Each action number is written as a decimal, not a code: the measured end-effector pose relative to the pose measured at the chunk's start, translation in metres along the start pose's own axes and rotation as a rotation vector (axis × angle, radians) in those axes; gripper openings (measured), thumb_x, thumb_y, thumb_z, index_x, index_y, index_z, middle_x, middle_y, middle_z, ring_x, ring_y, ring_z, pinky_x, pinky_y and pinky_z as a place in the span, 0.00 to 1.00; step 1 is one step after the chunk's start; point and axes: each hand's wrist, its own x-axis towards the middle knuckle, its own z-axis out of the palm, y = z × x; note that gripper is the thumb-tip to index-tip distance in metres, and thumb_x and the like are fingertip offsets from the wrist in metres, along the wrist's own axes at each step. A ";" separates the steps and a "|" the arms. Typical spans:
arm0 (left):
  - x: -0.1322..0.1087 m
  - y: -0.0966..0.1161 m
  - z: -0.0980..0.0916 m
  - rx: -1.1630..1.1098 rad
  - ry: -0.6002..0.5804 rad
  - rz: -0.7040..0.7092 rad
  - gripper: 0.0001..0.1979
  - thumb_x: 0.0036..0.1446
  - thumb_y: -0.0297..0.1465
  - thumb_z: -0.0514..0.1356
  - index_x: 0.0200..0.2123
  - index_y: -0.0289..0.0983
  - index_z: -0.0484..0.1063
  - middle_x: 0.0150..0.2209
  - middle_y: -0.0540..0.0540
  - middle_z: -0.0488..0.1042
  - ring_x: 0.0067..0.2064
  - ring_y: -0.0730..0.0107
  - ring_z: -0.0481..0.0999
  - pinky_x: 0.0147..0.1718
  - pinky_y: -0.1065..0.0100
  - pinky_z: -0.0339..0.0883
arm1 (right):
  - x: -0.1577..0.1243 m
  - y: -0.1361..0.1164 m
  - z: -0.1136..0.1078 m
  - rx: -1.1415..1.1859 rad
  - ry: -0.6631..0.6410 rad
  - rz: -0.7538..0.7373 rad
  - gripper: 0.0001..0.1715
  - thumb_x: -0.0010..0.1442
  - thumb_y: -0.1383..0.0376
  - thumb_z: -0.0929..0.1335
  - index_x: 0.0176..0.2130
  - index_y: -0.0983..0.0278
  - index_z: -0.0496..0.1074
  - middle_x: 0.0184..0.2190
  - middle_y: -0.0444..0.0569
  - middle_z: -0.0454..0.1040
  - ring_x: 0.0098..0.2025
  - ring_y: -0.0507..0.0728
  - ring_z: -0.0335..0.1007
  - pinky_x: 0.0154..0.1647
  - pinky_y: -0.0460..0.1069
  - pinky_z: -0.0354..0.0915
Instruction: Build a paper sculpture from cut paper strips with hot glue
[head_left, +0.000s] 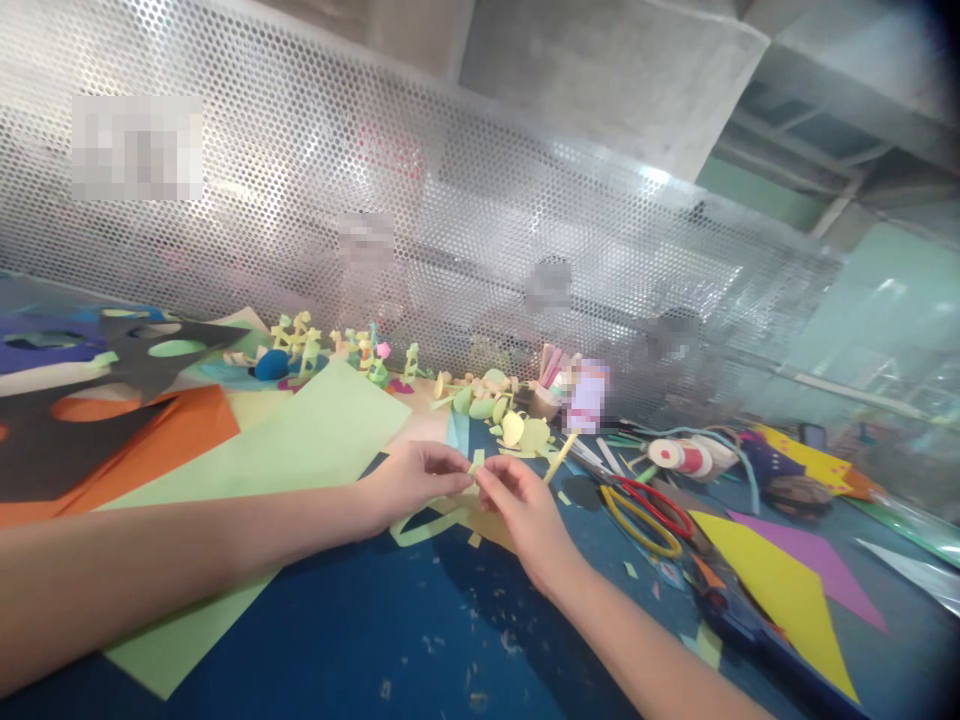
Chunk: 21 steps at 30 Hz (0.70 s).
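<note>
Between the fingertips of both hands is a small piece of pale green paper (478,459), held a little above the blue table (360,620). My left hand (412,480) pinches it from one side, thumb and forefinger together. From the other side my right hand (521,500) pinches the same piece, its fingertips almost meeting the left ones. Beneath the hands lie a cut strip of green paper (424,530) and tan scraps. A large sheet of light green paper (300,440) spreads under my left forearm.
Red-handled and yellow-handled scissors (645,515) lie right of my hands, near a dark blue tool (757,640) and yellow paper (780,590). A spool (679,456) stands behind. Small paper figures (304,345) and round cutouts (517,428) line the perforated metal panel (450,240).
</note>
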 end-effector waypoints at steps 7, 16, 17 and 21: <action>0.000 0.001 0.000 0.042 0.008 -0.028 0.16 0.48 0.42 0.59 0.31 0.35 0.75 0.29 0.49 0.74 0.31 0.71 0.69 0.30 0.73 0.61 | 0.000 -0.001 0.001 0.057 0.009 0.015 0.12 0.51 0.57 0.69 0.31 0.63 0.69 0.22 0.41 0.65 0.26 0.51 0.60 0.29 0.46 0.62; -0.002 0.005 0.002 0.096 -0.016 -0.022 0.15 0.48 0.42 0.60 0.31 0.36 0.77 0.30 0.48 0.77 0.32 0.69 0.72 0.31 0.73 0.63 | 0.001 0.001 0.000 0.063 0.000 -0.005 0.11 0.53 0.57 0.68 0.31 0.62 0.69 0.25 0.40 0.64 0.25 0.49 0.59 0.29 0.45 0.59; -0.002 0.005 0.002 0.091 -0.013 -0.025 0.15 0.48 0.42 0.60 0.32 0.37 0.77 0.31 0.48 0.77 0.32 0.69 0.72 0.31 0.73 0.64 | 0.001 0.001 -0.001 0.067 -0.002 -0.009 0.10 0.53 0.57 0.68 0.30 0.62 0.69 0.26 0.40 0.64 0.25 0.49 0.59 0.29 0.45 0.59; -0.002 0.005 0.001 0.035 -0.005 -0.033 0.15 0.46 0.41 0.61 0.34 0.37 0.77 0.33 0.48 0.78 0.34 0.69 0.73 0.34 0.72 0.65 | 0.000 0.002 -0.001 0.106 0.008 -0.013 0.10 0.53 0.57 0.67 0.31 0.61 0.69 0.25 0.40 0.64 0.25 0.49 0.58 0.28 0.45 0.59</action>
